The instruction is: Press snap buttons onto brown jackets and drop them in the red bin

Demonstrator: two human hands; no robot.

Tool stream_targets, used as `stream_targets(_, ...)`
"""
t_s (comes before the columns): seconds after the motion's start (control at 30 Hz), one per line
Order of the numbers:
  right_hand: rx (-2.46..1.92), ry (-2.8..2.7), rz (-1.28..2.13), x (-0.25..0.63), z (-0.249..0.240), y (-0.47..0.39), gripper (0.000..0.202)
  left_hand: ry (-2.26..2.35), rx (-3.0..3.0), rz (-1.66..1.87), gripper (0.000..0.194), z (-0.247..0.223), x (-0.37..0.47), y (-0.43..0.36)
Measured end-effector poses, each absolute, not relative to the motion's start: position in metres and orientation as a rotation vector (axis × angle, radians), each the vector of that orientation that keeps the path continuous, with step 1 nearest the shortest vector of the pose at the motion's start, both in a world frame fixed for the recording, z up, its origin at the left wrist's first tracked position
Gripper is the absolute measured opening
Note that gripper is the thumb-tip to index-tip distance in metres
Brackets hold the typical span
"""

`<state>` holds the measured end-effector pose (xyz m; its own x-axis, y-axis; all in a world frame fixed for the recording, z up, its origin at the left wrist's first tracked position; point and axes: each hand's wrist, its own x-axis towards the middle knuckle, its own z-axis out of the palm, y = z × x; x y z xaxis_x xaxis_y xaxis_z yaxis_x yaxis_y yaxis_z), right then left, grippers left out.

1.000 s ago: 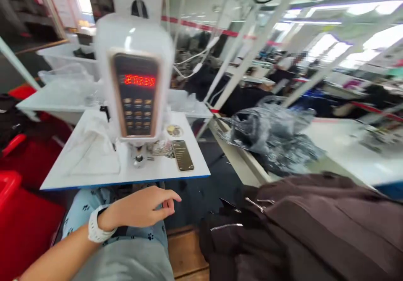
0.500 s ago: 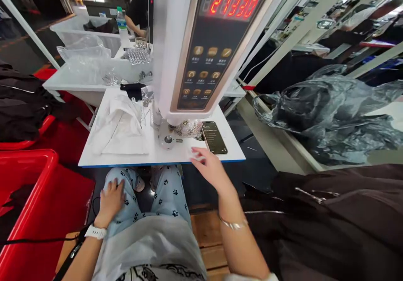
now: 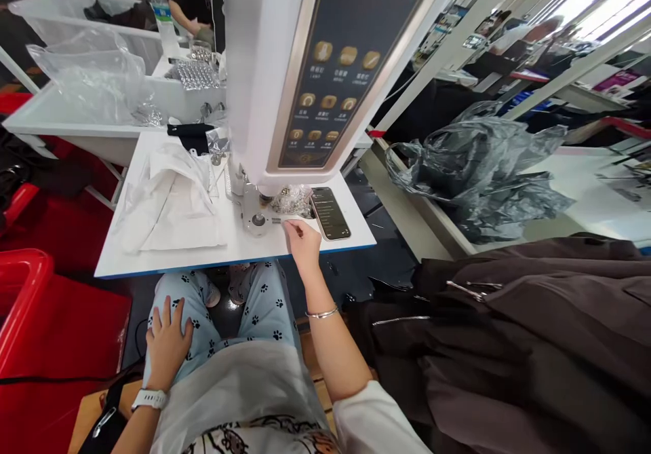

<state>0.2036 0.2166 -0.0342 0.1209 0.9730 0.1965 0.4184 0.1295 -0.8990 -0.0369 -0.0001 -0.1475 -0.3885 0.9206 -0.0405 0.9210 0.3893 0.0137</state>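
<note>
My left hand [image 3: 167, 342] lies on my left thigh with its fingers spread, holding nothing. At the table's front edge, my right hand [image 3: 304, 242] has its thumb and fingertips drawn together; whatever is between them is hidden. Just left of those fingertips is a small coil spring [image 3: 276, 221], beside the round metal lower die of the press machine [image 3: 258, 220]. A phone [image 3: 330, 214] with a lit screen lies right of the hand. Behind the hand is a clear bag of small metal parts [image 3: 292, 200]. White folded material [image 3: 178, 216] lies on the table's left.
The machine's tall head with its button panel [image 3: 330, 94] rises over the white table [image 3: 203, 258]. Red bins [image 3: 76, 318] stand at left, dark garments [image 3: 508, 332] are heaped at right. A grey plastic bag [image 3: 472, 169] lies beyond, and a bottle [image 3: 163, 20] stands at the back.
My right hand has moved left and its fingers have closed together beside the spring. The left hand still rests on the thigh, fingers more spread. The camera view has shifted.
</note>
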Motion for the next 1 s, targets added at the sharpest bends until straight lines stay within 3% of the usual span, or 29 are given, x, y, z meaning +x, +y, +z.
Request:
stream_targets(0.17,-1.204,-1.116,1.334,0.184,0.001,0.220,0.021,2.545,1.747,-0.019,0.046,-0.152,-0.032,0.002)
stream_targets(0.33,-1.043,-0.781,1.651,0.158,0.026,0.221,0.008,2.515,1.770,-0.027,0.045,-0.154,-0.029,0.001)
stream_targets(0.53,-1.017,-0.579,1.799,0.154,0.020,0.215,0.012,2.463,1.748,0.035,0.047,-0.151,-0.026,-0.005)
stream_targets(1.0,-0.513,-0.901,1.851,0.149,0.016,0.175,0.044,2.349,1.787,0.085,0.047,-0.153,-0.017,-0.001)
